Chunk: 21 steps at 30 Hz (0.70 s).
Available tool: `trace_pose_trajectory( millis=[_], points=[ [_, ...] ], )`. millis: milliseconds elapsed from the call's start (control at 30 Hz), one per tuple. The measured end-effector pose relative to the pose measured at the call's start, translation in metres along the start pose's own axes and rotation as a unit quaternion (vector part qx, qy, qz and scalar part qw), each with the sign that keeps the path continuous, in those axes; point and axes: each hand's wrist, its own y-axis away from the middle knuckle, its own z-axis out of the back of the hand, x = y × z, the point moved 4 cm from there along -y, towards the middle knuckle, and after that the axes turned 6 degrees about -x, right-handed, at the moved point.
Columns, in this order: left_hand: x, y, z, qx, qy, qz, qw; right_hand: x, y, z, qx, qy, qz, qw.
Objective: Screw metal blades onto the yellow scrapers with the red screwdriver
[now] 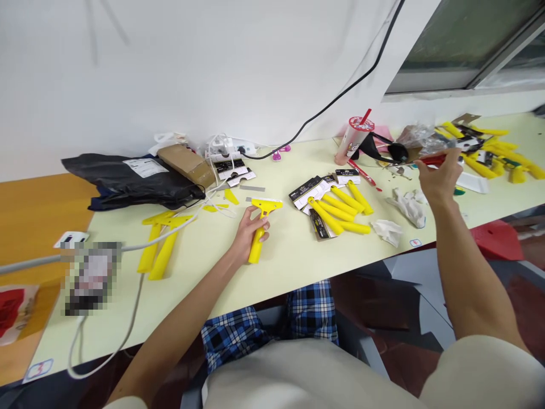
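- Yellow scraper (255, 250): left grip (251, 233) clamped round handle, blade end left free, apparently to keep it exposed.
- Right grip (438, 179) pinched on red-handled tool (432, 160), raised above bench (272, 278).
- Yellow handles (336, 210) lie between grips.

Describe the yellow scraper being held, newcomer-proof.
On the long pale table, go to the middle of the front edge, between two groups of yellow handles. The yellow scraper there is gripped in the left hand. Every other yellow piece lies on the table.
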Motion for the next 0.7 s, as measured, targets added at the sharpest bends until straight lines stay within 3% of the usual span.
trace_pose_trajectory(
  millis=[233, 400, 567, 700],
  points=[
    [0.001, -0.001, -0.001, 0.005, -0.007, 0.008, 1.000, -0.015, -0.009, -0.011, 0.028, 0.013, 0.044, 0.999],
    [0.000, -0.001, -0.001, 0.002, -0.011, 0.003, 1.000, -0.017, -0.010, -0.022, 0.096, -0.011, 0.082, 0.992],
    [-0.001, -0.002, 0.000, 0.001, -0.009, 0.005, 1.000, -0.008, -0.014, -0.022, 0.040, 0.073, 0.073, 0.994],
    [0.000, -0.001, 0.000, -0.002, -0.012, 0.008, 1.000, 0.007, -0.004, 0.000, 0.002, 0.062, 0.103, 0.993]
  ],
)
